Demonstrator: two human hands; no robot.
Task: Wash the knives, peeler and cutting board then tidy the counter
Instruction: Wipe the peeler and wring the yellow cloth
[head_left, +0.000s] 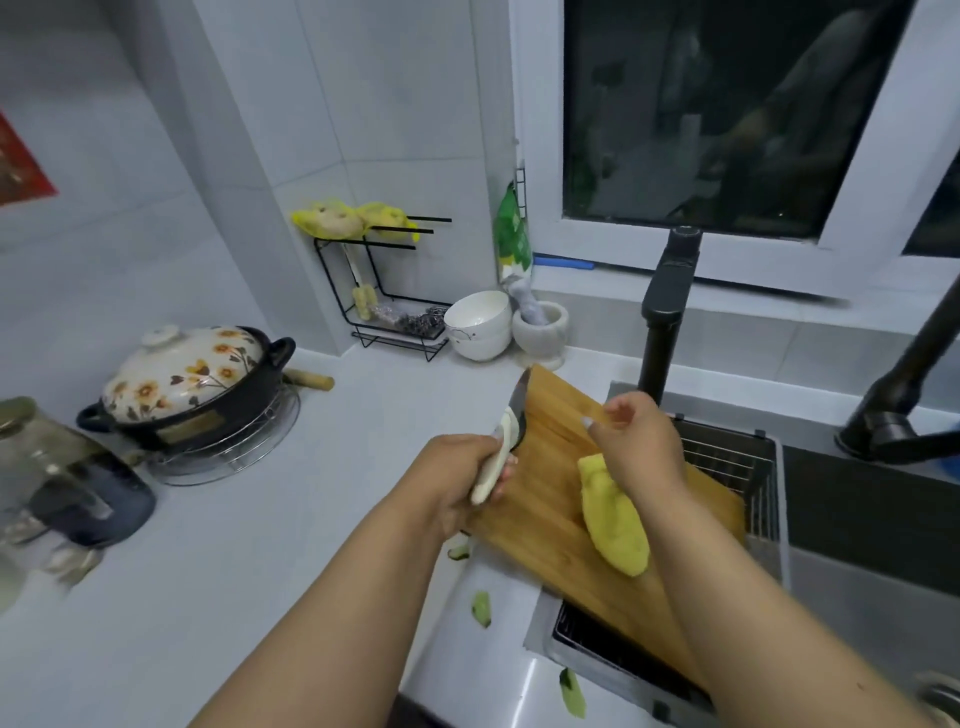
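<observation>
Head cam: L hand (457, 486) fingers wrapped on knife (506, 436) handle; R hand (636, 447) pinches cloth (613, 519) on cutting board (550, 499).

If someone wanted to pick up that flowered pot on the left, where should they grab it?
Probably by the two black loop handles, one from each side: the clay pot sits upright on a wire rack, and its handles stick out at opposite ends, both unobstructed.
</observation>
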